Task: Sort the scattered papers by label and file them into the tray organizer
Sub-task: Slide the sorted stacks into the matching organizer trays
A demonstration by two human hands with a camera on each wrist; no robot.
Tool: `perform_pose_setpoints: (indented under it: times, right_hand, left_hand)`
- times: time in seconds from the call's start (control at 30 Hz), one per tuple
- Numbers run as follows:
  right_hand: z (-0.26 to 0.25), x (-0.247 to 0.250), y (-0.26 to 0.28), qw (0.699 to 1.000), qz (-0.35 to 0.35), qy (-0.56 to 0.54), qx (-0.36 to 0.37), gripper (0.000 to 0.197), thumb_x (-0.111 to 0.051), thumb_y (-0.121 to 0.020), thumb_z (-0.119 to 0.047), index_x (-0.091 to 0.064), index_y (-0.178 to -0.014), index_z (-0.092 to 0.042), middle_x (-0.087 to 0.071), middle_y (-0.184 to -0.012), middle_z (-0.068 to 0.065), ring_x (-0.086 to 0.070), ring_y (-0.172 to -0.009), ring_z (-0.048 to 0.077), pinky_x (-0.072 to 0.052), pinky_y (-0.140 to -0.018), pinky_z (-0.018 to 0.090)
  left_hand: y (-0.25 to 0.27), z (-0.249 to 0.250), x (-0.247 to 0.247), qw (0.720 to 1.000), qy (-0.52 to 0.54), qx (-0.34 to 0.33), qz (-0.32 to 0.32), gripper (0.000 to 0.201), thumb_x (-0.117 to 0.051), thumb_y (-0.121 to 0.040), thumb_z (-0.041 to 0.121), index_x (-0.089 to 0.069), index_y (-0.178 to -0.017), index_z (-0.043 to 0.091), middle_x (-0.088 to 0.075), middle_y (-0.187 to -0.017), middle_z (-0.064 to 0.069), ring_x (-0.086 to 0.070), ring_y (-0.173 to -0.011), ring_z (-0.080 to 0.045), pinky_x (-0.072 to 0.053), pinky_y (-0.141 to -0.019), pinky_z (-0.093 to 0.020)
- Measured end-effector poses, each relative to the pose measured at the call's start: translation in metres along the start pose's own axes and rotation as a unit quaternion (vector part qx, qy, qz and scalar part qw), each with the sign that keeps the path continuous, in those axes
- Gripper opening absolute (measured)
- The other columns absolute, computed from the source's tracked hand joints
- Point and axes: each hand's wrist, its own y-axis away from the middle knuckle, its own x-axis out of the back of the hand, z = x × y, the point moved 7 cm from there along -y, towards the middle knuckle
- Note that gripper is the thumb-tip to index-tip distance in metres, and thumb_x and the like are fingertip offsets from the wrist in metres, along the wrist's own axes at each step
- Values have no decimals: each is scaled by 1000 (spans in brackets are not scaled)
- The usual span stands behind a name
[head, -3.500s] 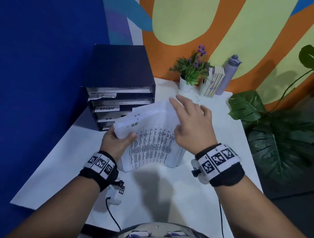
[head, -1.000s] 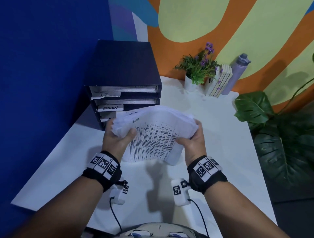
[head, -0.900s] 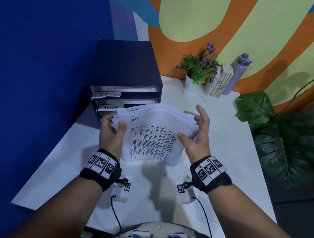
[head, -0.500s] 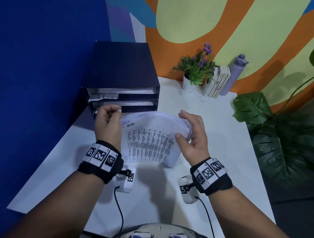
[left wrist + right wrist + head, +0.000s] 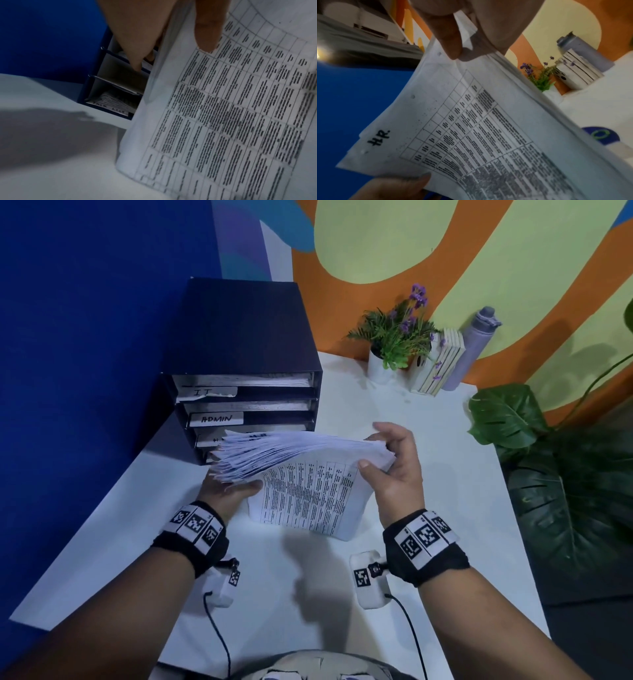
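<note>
Both hands hold a thick stack of printed papers (image 5: pixel 308 491) above the white table (image 5: pixel 428 440), its top edge fanned toward the dark tray organizer (image 5: pixel 239 337). My left hand (image 5: pixel 236 489) grips the stack's left side from below, with the thumb (image 5: pixel 207 33) on the front sheet (image 5: pixel 223 121). My right hand (image 5: pixel 383 450) pinches the stack's upper right corner (image 5: pixel 465 31). The front sheet carries a handwritten HR mark (image 5: pixel 380 138). The organizer's slots show labels IT (image 5: pixel 205 392), ADMIN (image 5: pixel 217 419) and TASK LIST (image 5: pixel 109 108); a third label is half hidden by the papers.
A potted plant (image 5: pixel 397 337), a row of books (image 5: pixel 442 364) and a grey bottle (image 5: pixel 476 347) stand at the table's back edge. Large green leaves (image 5: pixel 507 416) reach in from the right. A blue wall (image 5: pixel 85 337) stands left of the organizer.
My left hand has dropped from the stack's top left corner to under its left edge. The top of the stack now bends forward and fans out toward the organizer.
</note>
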Motion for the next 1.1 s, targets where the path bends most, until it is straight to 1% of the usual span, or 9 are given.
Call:
perform_pose_setpoints:
  times: [0.13, 0.23, 0.33, 0.5, 0.6, 0.77, 0.9, 1.03, 1.1]
  right_hand:
    - [26, 5, 0, 988, 82, -66, -109, 68, -56, -58, 17, -50, -102, -35, -53, -98, 3, -55, -82, 18, -49, -68, 33]
    - [35, -3, 1, 982, 97, -85, -136, 55, -52, -53, 18, -52, -82, -28, -52, -82, 0, -50, -69, 17, -42, -59, 29]
    - [41, -6, 1, 978, 107, -103, -150, 43, -53, -46, 12, -55, -67, -25, -52, -72, 3, -49, -71, 22, -41, -66, 34]
    - [42, 0, 0, 974, 110, -104, -169, 50, -57, -55, 22, -60, -100, 0, -62, -83, 14, -62, -77, 29, -55, -61, 38]
    - [43, -9, -10, 979, 63, -115, -157, 49, -54, -70, 26, -56, -111, -1, -66, -94, 14, -65, -85, 28, -56, -71, 36]
    - [99, -42, -1, 974, -39, 35, -221, 26, -59, -93, -9, -55, -116, -19, -67, -114, 9, -64, -107, 25, -52, -93, 40]
    - [155, -60, 0, 949, -57, 173, -258, 19, -58, -89, -22, -62, -107, -25, -71, -105, 1, -66, -98, 23, -52, -92, 47]
    - [179, -73, -20, 933, -30, 208, -292, 19, -57, -89, -13, -63, -107, -13, -69, -93, 4, -64, -85, 23, -51, -76, 30]
    - [183, -75, -33, 924, -4, 210, -321, 25, -56, -87, -13, -62, -111, -9, -70, -99, 8, -64, -86, 23, -51, -79, 29]
  left_hand:
    - [-6, 13, -6, 998, 32, -41, 17, 47, -81, -73, 37, -60, -111, 19, -66, -114, -4, -60, -111, -25, -44, -100, -39]
    - [-3, 24, -20, 994, 46, -94, 0, 28, -65, -89, 12, -58, -115, 21, -68, -113, 1, -62, -109, -17, -46, -94, -32]
    - [3, 27, -22, 994, 15, -106, 2, 27, -66, -89, 14, -60, -108, 31, -69, -106, 9, -64, -104, -11, -48, -94, -33]
    - [15, 20, -17, 998, -8, -66, 11, 26, -71, -85, 19, -50, -78, 31, -54, -79, 18, -53, -74, 5, -43, -82, -24]
    - [7, 9, 0, 997, 9, -63, 41, 15, -74, -83, 17, -65, -90, 27, -69, -88, 11, -65, -86, -3, -53, -83, -30]
    - [-8, -33, 39, 996, 56, 17, 72, 28, -74, -83, 12, -66, -103, 29, -71, -105, 8, -64, -99, -11, -47, -86, -30]
    - [-17, -83, 69, 991, 7, 123, 42, 62, -85, -68, 26, -55, -122, 21, -68, -114, 0, -63, -107, -22, -46, -98, -44]
    - [-16, -103, 80, 984, -3, 177, -9, 51, -70, -80, 15, -50, -127, 16, -64, -120, -8, -63, -106, -27, -49, -96, -50]
    - [-12, -103, 80, 982, -23, 186, -35, 58, -67, -73, 22, -49, -127, 19, -64, -121, -7, -63, -106, -28, -50, -95, -52]
